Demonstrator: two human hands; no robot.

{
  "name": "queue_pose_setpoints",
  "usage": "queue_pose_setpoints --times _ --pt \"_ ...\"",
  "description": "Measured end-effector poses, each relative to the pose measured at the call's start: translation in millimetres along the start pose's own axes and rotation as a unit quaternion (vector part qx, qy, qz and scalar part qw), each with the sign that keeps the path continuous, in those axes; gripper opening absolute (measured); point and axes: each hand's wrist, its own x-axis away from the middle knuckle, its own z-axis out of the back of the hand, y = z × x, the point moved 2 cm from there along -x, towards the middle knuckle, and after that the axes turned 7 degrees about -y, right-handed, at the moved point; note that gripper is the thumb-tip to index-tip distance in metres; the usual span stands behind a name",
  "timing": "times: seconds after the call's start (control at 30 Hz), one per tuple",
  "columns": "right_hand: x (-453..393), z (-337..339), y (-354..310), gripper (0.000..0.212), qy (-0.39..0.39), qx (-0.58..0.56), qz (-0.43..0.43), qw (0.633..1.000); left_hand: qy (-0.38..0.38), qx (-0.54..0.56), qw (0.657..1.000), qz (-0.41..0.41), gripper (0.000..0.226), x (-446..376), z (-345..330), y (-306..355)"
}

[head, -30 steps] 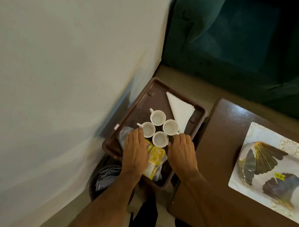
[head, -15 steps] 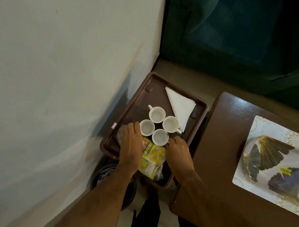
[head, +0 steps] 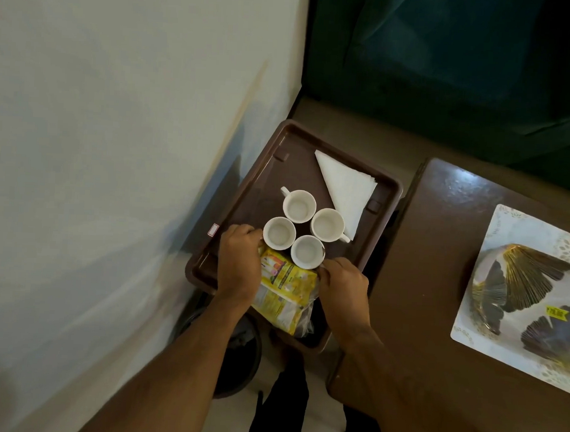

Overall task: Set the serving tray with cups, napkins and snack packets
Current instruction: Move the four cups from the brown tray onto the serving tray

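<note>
Straightening the snacks beside the cups on the tray

Both hands, left [head: 239,262] and right [head: 344,285], curled loosely around the yellow plastic snack packets [head: 285,291] at the near end of the brown plastic serving tray [head: 387,200]; neither grip visibly closed. Best nudged gently, clear of the four white ceramic cups [head: 297,231] and folded white napkins [head: 345,189].

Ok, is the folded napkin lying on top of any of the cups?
No, the napkin lies flat on the tray beside the four cups, covering none of them.
</note>
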Motion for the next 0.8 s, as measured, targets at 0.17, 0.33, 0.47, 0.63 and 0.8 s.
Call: queue_pose_setpoints --times 0.17,0.33,0.47,0.63,0.8 --pt "5 3 -3 0.011 0.028 -0.031 0.004 0.999 0.048 0.093 0.994 0.018 0.01 14 11 5" --pt "8 5 -2 0.008 0.052 -0.065 0.001 0.997 0.085 0.15 0.983 0.066 0.011 33 11 13" --pt "15 15 -7 0.005 0.093 -0.089 0.017 0.992 0.136 0.188 0.968 0.091 0.013 49 19 27" --pt "26 27 -1 0.003 0.142 -0.131 0.03 0.981 0.179 0.219 0.95 0.132 0.017 74 21 52" --pt "46 47 13 0.004 0.182 -0.165 0.029 0.969 0.204 0.237 0.942 0.121 0.014 95 9 81"
